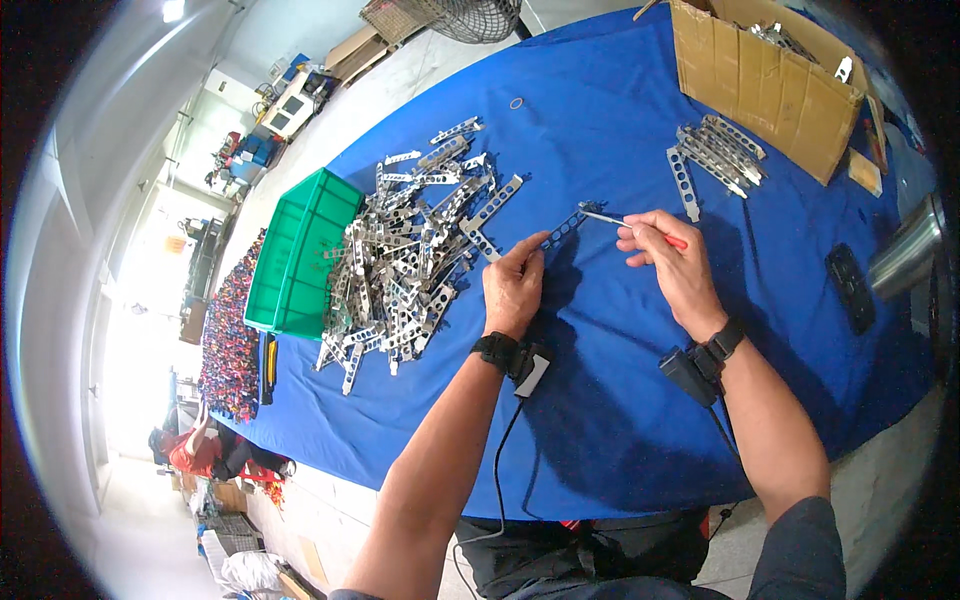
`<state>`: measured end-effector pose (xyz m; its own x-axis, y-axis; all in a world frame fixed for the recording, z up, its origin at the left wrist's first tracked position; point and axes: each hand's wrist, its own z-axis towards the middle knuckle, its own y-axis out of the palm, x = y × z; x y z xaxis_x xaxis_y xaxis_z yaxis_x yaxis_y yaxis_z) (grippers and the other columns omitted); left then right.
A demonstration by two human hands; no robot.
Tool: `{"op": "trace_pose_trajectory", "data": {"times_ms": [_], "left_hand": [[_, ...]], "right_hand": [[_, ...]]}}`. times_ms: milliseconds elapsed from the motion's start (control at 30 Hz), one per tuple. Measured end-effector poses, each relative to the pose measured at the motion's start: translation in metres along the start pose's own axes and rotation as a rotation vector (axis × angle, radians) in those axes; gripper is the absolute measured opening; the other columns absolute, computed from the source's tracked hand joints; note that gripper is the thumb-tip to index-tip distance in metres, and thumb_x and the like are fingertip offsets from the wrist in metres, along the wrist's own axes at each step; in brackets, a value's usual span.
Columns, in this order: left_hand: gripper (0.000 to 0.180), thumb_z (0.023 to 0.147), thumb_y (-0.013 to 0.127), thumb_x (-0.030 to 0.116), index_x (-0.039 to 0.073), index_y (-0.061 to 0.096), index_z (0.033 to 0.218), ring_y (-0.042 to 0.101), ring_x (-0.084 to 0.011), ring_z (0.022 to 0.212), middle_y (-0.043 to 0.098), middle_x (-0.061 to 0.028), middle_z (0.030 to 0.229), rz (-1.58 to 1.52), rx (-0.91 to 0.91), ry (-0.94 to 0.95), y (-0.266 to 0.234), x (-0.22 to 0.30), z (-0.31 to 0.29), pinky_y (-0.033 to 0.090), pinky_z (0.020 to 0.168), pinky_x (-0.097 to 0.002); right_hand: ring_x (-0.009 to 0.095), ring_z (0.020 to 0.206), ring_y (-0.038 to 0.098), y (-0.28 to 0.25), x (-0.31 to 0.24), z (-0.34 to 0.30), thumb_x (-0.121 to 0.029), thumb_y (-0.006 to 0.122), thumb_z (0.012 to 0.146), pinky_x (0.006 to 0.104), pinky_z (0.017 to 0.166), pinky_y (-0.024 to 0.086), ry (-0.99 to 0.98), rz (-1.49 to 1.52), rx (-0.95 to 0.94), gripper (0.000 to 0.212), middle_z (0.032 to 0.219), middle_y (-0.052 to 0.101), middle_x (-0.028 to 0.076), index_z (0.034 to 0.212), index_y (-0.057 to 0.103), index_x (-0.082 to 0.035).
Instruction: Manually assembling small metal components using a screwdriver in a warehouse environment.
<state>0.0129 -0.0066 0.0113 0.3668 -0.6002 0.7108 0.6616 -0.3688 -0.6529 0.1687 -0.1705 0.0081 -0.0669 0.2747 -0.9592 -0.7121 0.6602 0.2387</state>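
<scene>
Two hands: left (513, 285) pinches one bracket (562, 230), right (672, 262) one screwdriver (630, 224).

- Two hands are seen, a left hand (513, 285) and a right hand (672, 262).
- One perforated metal strip (562, 231) is held.
- One red-handled screwdriver (632, 226) is counted.
- One green bin (300, 255) is seen.
- One cardboard box (765, 90) is seen.
- One rubber band (516, 103) is counted.
- Two heaps of strips are seen, a large pile (410, 260) and a small stack (715, 152); the single strips cannot be counted.
</scene>
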Motion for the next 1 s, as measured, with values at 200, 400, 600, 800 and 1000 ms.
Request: {"op": "trace_pose_trajectory", "data": {"times_ms": [200, 400, 600, 800, 1000], "left_hand": [[0.027, 0.093, 0.059, 0.012, 0.009, 0.071, 0.116, 0.046, -0.0059, 0.057, 0.054, 0.0010, 0.063, -0.008, -0.008, -0.009, 0.0004, -0.0005, -0.0004, 0.041, 0.053, -0.0267], [0.026, 0.092, 0.059, 0.011, 0.008, 0.072, 0.115, 0.045, -0.0050, 0.059, 0.053, 0.0013, 0.063, -0.007, 0.006, 0.001, 0.0008, 0.0014, -0.0011, 0.040, 0.054, -0.0255], [0.026, 0.093, 0.059, 0.011, 0.008, 0.072, 0.115, 0.045, -0.0053, 0.058, 0.053, 0.0012, 0.063, -0.023, -0.016, -0.031, 0.0001, 0.0016, -0.0001, 0.040, 0.053, -0.0256], [0.026, 0.092, 0.060, 0.012, 0.008, 0.072, 0.115, 0.047, -0.0069, 0.060, 0.056, 0.0001, 0.065, 0.013, -0.003, 0.012, -0.0003, 0.0017, -0.0004, 0.043, 0.056, -0.0267], [0.026, 0.092, 0.060, 0.012, 0.008, 0.072, 0.115, 0.050, -0.0070, 0.063, 0.060, -0.0015, 0.067, 0.006, -0.022, -0.020, -0.0016, 0.0028, 0.0000, 0.045, 0.060, -0.0273]], "right_hand": [[0.018, 0.084, 0.069, -0.0027, 0.0022, 0.0001, -0.019, 0.053, 0.099, 0.0285, 0.071, 0.055, 0.004, 0.013, -0.006, 0.026, 0.093, 0.071, 0.013, 0.103, 0.067, 0.003], [0.017, 0.084, 0.069, -0.0015, -0.0005, -0.0002, -0.019, 0.053, 0.099, 0.0283, 0.072, 0.054, 0.009, 0.031, -0.020, 0.026, 0.094, 0.071, 0.013, 0.102, 0.067, 0.002], [0.017, 0.084, 0.069, -0.0014, 0.0006, -0.0003, -0.019, 0.053, 0.099, 0.0282, 0.071, 0.054, -0.001, 0.009, 0.010, 0.026, 0.094, 0.071, 0.012, 0.103, 0.067, 0.002], [0.018, 0.084, 0.069, -0.0001, 0.0000, -0.0005, -0.019, 0.052, 0.099, 0.0280, 0.071, 0.054, 0.006, 0.012, -0.024, 0.026, 0.094, 0.070, 0.013, 0.102, 0.067, 0.002], [0.018, 0.084, 0.069, -0.0041, 0.0015, 0.0008, -0.019, 0.052, 0.099, 0.0285, 0.071, 0.054, 0.021, 0.008, -0.019, 0.026, 0.095, 0.070, 0.014, 0.102, 0.067, 0.002]]}}
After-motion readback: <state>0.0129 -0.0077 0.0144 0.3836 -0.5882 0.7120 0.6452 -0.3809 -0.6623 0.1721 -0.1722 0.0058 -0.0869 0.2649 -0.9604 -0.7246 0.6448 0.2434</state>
